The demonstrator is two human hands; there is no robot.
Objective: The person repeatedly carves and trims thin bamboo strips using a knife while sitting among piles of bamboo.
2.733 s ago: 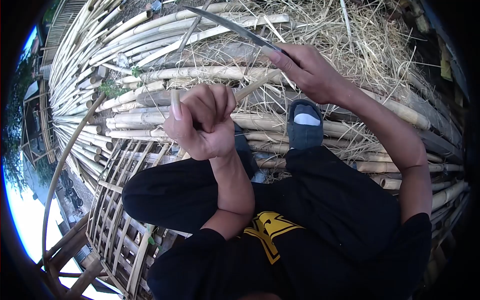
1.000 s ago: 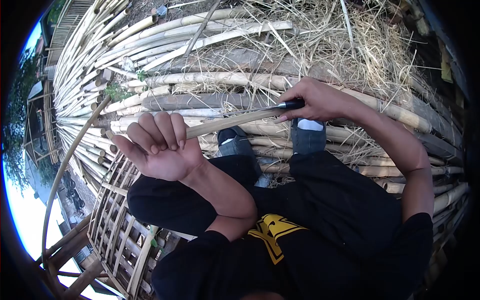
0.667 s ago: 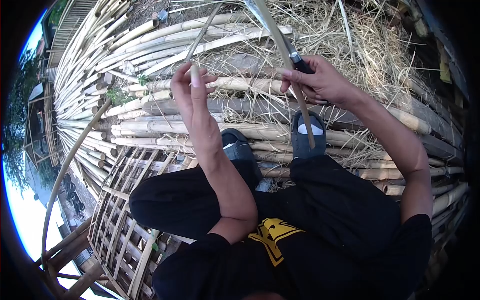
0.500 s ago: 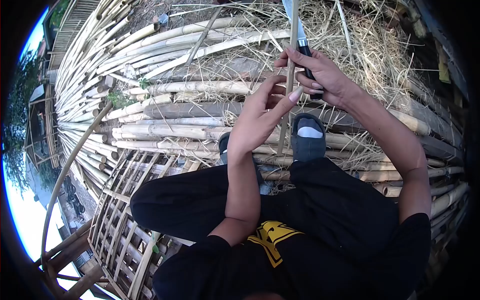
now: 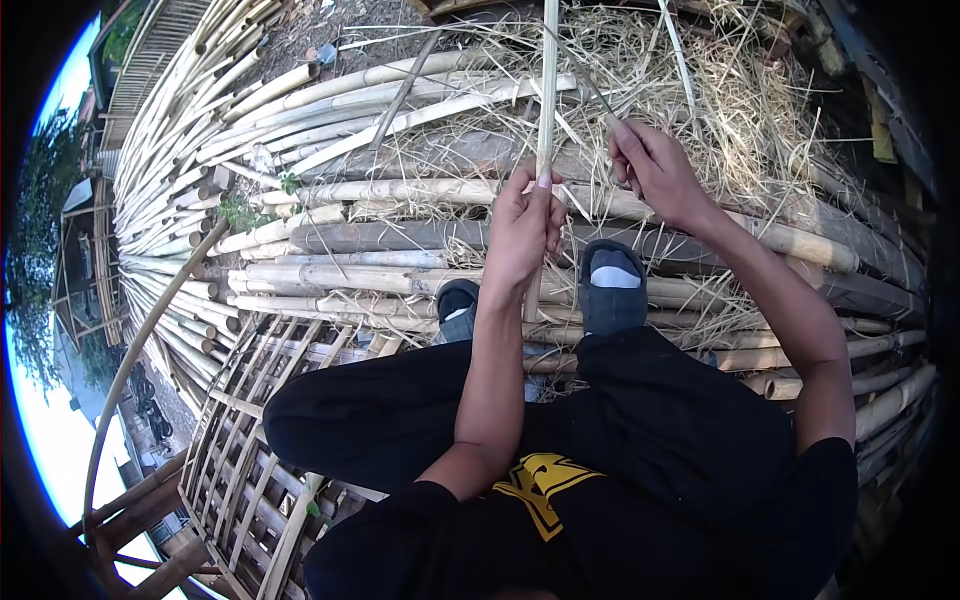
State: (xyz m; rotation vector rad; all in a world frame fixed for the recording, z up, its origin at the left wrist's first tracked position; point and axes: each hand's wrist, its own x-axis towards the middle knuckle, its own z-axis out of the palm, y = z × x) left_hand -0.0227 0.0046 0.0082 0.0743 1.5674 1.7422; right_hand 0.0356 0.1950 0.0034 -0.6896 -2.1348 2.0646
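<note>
My left hand (image 5: 523, 225) is closed around a long, pale bamboo strip (image 5: 548, 95). The strip runs up past the top edge of the view, and its lower end shows below the fist. To the right, my right hand (image 5: 655, 172) is closed on a knife (image 5: 590, 84), whose narrow blade is seen nearly edge-on and slants up to the left toward the strip. The fingers cover the knife's handle. Whether the blade touches the strip I cannot tell.
Bamboo poles (image 5: 400, 190) lie side by side under and around my feet. Thin shavings (image 5: 740, 90) are heaped beyond my right hand. At lower left stands a bamboo lattice (image 5: 250, 440), with a curved pole (image 5: 135, 345) beside it. My sandalled foot (image 5: 612, 285) is below the hands.
My right hand has moved away from the strip to the right, turning the knife edge-on. My left hand has closed around the strip, which has shifted left and stands more upright.
</note>
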